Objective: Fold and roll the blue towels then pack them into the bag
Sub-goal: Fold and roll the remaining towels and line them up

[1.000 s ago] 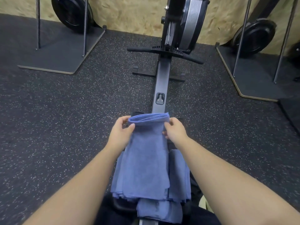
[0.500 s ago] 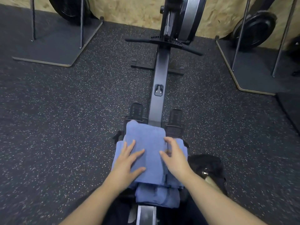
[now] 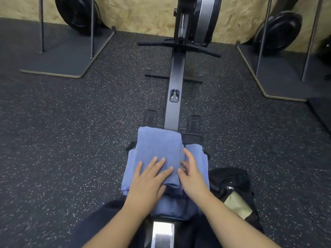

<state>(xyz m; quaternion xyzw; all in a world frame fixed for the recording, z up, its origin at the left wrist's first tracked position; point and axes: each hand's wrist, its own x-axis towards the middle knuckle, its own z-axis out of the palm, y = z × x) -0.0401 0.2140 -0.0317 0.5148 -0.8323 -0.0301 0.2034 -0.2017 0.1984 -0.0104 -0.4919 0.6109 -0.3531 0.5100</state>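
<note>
I see the folded blue towel (image 3: 159,149) lying on top of a stack of more blue towels (image 3: 197,158) on the rowing machine's rail (image 3: 174,97), directly ahead of both hands. Its near half lies under my left hand (image 3: 148,179), and its right edge runs just beside my right hand (image 3: 192,176). A black bag (image 3: 231,181) sits on the floor to the right of the stack, close to my right forearm, its mouth open with a zip pull and something pale showing inside.

The floor (image 3: 71,131) is dark speckled rubber. The rail runs away from me to the flywheel housing (image 3: 198,17) against a chipboard wall (image 3: 136,13), with two footrests either side of the rail just beyond the towels. Metal stands on flat bases sit at left and right, each with a black round disc behind it.

My left hand lies flat with fingers straight and spread, palm pressing down on the top towel. My right hand rests at the towel's right edge with fingers extended and slightly bent; whether its thumb pinches the cloth I cannot tell.
</note>
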